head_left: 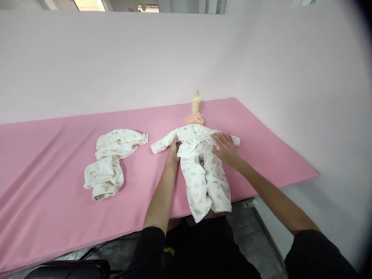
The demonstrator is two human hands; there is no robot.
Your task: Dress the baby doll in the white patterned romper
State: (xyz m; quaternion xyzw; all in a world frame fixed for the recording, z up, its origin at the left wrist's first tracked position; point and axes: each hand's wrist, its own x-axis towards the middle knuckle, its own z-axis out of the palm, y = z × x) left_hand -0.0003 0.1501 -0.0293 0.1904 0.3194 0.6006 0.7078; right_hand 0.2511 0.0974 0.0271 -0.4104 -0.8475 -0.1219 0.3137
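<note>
A baby doll (194, 118) lies on its back with its head away from me. It wears a white wrap top (187, 134) with small prints and matching white trousers (194, 182), whose legs hang over the near table edge. My left hand (173, 150) grips the doll's side under its arm, with some fingers hidden beneath the cloth. My right hand (226, 149) rests over the other side of the top, near the waist, its fingers stretched out. A grey patch shows at the trousers' crotch opening.
A second set of printed baby clothes (109, 164) lies crumpled to the left on the pink table cover (52, 162). Behind the doll's head stands a cream pump bottle (197, 104). White walls bound the table at back and right. A black chair (66, 269) is at lower left.
</note>
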